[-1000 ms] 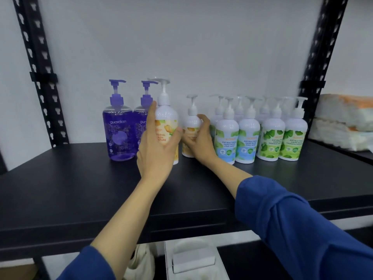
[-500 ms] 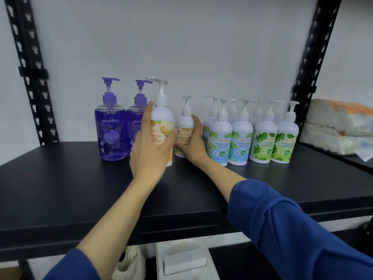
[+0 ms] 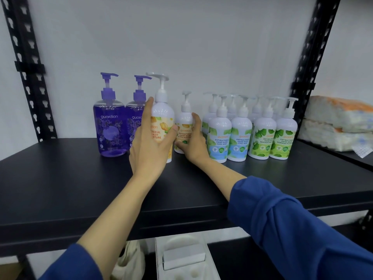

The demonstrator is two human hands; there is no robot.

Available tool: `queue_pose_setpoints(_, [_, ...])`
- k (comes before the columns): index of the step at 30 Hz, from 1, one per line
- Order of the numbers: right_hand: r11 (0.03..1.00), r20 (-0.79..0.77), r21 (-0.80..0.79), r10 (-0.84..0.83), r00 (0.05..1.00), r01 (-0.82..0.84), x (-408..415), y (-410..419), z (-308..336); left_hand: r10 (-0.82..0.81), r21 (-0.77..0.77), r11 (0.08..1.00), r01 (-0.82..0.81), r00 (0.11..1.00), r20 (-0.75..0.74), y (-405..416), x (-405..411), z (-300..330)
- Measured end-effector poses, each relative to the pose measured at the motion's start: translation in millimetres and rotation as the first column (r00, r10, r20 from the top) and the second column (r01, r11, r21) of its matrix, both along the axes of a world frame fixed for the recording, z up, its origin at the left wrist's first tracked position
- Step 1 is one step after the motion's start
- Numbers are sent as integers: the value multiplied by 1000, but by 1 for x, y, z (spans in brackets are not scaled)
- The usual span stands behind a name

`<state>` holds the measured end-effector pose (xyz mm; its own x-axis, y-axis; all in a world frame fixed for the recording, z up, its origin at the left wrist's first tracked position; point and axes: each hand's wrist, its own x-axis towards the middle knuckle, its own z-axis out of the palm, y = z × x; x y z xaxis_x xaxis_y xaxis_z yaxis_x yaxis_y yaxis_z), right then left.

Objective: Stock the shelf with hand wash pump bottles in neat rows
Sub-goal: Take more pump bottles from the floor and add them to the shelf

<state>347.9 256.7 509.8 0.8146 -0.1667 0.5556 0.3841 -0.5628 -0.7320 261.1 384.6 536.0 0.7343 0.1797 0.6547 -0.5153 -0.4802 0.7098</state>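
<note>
Hands (image 3: pixel 150 150) on two orange-label bottles.
Your left grips the front bottle (image 3: pixel 163 126); your right hand (image 3: pixel 194 146) curls round the rear bottle (image 3: pixel 184 126) on the shelf (image 3: pixel 60 188).

- A plain white wall (image 3: pixel 181 37) runs behind the rack, evenly lit.
- Black slotted metal uprights stand at the left (image 3: pixel 26 67) and the right (image 3: pixel 310 57).
- A matte black shelf (image 3: pixel 60 188) spans between them.
- A second black shelf (image 3: pixel 355 156) to the right carries stacked white packs (image 3: pixel 335 124).
</note>
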Motion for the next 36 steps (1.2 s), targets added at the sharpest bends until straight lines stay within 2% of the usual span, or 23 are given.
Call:
queue_pose_setpoints(8, [993,-37,79,87,995,-84,-3,-4,3,8,-9,1000,-8,1000,0,1,1,-1])
queue_pose_setpoints(25, [998,-64,54,46,997,-42,-5,-3,5,25,5,1000,-25,1000,14,1,2,-2])
queue_pose_setpoints(28, [999,-135,-43,15,991,-21,-14,-1,6,14,-13,1000,-14,1000,15,2,3,-3])
queue_pose_setpoints(31, [969,-256,-240,1,967,-64,-40,-2,8,-16,-79,997,18,1000,22,1,6,-3])
queue_pose_setpoints(33, [888,-344,-438,-21,939,-141,-71,-7,11,-39,-146,989,40,999,7,0,9,-2])
queue_pose_setpoints(36, [796,-399,-566,-39,916,-213,-127,-15,14,-100,-204,975,92,995,-28,-4,15,2])
